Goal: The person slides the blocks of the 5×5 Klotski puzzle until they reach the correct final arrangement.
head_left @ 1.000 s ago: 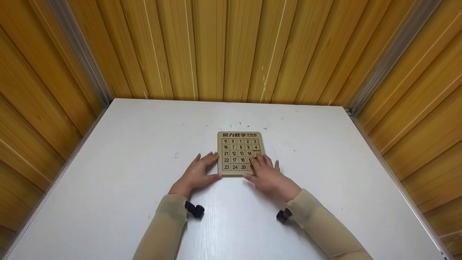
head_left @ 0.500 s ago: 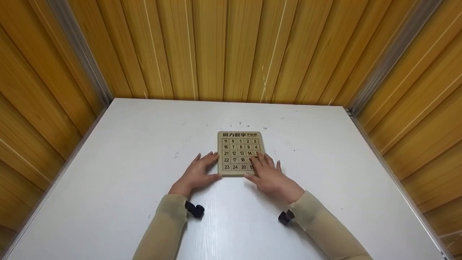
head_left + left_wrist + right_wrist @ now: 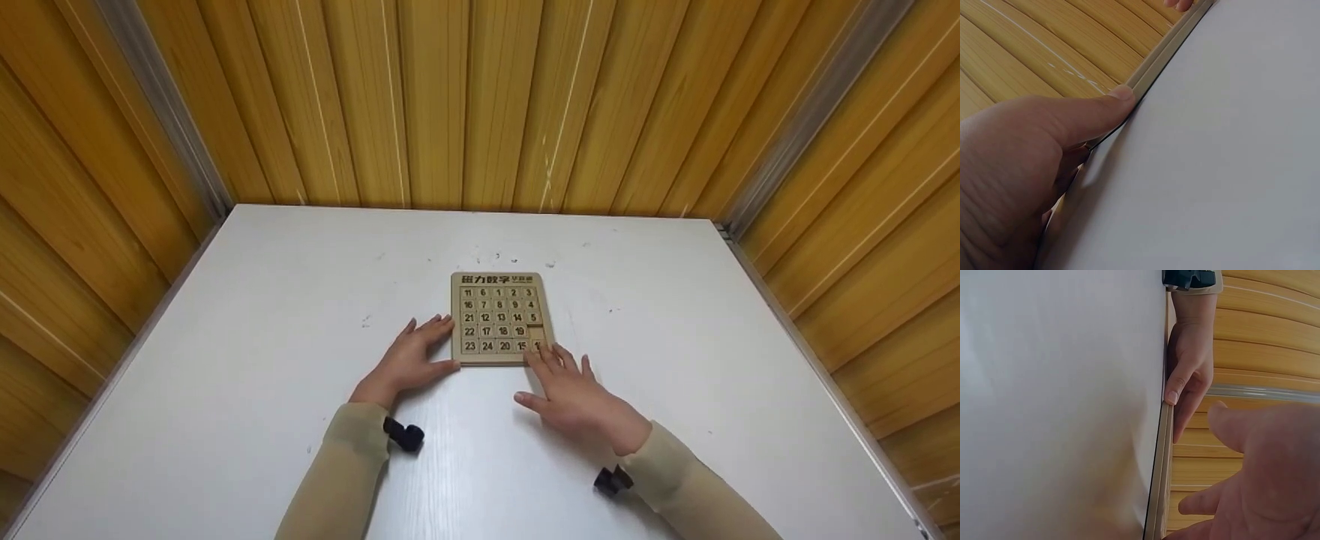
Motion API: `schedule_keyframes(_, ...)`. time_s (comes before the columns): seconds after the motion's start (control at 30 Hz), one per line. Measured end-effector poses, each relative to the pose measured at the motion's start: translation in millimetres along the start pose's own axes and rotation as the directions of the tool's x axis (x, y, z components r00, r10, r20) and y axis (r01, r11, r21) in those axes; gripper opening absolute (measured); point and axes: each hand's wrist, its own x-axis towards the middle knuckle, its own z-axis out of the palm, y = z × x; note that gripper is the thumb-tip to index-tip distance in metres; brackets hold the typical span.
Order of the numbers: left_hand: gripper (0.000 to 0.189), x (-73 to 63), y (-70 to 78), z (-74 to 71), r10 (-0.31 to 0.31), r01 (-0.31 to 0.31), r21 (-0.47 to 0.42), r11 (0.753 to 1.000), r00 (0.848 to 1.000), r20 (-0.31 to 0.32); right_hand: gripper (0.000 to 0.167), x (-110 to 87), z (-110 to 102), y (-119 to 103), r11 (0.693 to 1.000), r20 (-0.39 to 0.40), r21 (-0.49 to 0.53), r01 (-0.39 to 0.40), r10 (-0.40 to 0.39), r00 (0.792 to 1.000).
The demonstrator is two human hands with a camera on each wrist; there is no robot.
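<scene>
A wooden sliding number puzzle (image 3: 495, 358) lies flat on the white table, with rows of numbered square tiles. Its vacant cell is in the right column, just below the 5 tile (image 3: 533, 318). My left hand (image 3: 409, 361) steadies the board's near-left corner. Its fingers lie along the left side and its thumb touches the front edge, as the left wrist view also shows. Fingertips of my right hand (image 3: 576, 397) rest on the bottom-right tile, whose number is partly covered. The right thumb is spread away from the board, over the table.
White tabletop (image 3: 315, 300) surrounds the board, with small dark marks beyond it. Yellow wood-look panels (image 3: 435, 105) rise at the back and both sides, joined by grey metal corner strips (image 3: 817, 112). A black wrist camera (image 3: 405, 435) sits on each sleeve.
My right hand has drawn back toward me, sliding the tile below the 5 down into the bottom-right corner. The 5 tile is now uncovered. My left hand has stayed in place.
</scene>
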Motion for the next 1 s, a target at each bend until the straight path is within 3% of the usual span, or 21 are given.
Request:
schedule_keyframes(0.13,0.079,1.0,1.0,0.2,-0.024,0.024,0.002,1.000,1.000,0.003,0.084,0.1,2,0,1.000,0.002,-0.015,0.000,0.000,1.000)
schedule_keyframes(0.83,0.079,-0.2,0.9,-0.3,0.017,-0.017,0.017,1.000,1.000,-0.001,0.084,15.4,0,1,0.999,0.011,-0.011,-0.033,0.033,0.999)
schedule_keyframes(1.0,0.079,-0.5,1.4,-0.5,-0.001,0.001,0.005,1.000,1.000,0.001,0.084,21.0,-2,2,0.999,0.005,-0.012,-0.030,0.030,1.000)
